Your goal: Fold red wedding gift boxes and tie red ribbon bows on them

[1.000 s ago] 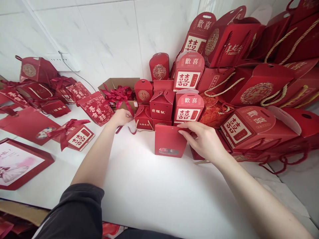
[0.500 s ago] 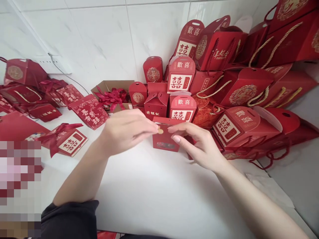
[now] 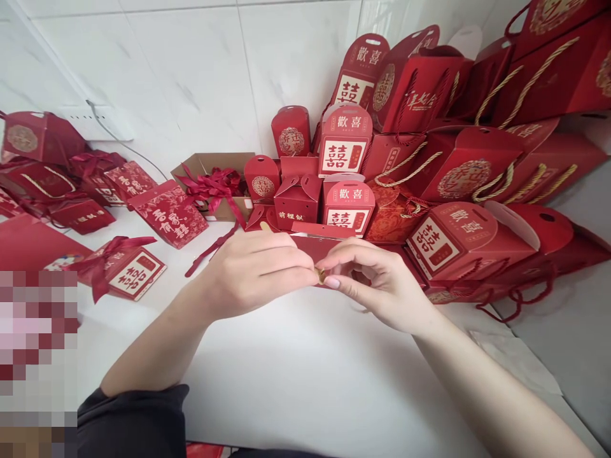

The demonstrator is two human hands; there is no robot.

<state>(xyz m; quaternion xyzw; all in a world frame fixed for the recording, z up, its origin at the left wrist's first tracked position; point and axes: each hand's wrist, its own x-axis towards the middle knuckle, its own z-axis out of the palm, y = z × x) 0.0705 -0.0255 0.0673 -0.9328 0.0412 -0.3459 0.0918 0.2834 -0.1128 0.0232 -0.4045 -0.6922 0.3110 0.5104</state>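
My left hand (image 3: 255,273) and my right hand (image 3: 382,280) meet fingertip to fingertip over the white table. Both pinch a small gold-coloured piece (image 3: 321,275), too small and too covered to name exactly. Directly behind the fingers stands a red paper gift box (image 3: 329,242), its front mostly hidden by my hands. A pale yellowish sliver (image 3: 264,226) shows just above the back of my left hand; what it is I cannot make out.
Stacked red gift boxes with rope handles (image 3: 463,172) line the wall on the right. At the back, a cardboard box (image 3: 214,162) holds dark red ribbons (image 3: 222,184). More red boxes (image 3: 167,216) and a ribbon-tied box (image 3: 138,273) are at left on the white table (image 3: 305,375).
My fingertips have come together, and my right hand now also pinches the gold piece. Both hands sit slightly lower, my left covering more of the red box. The view has shifted slightly.
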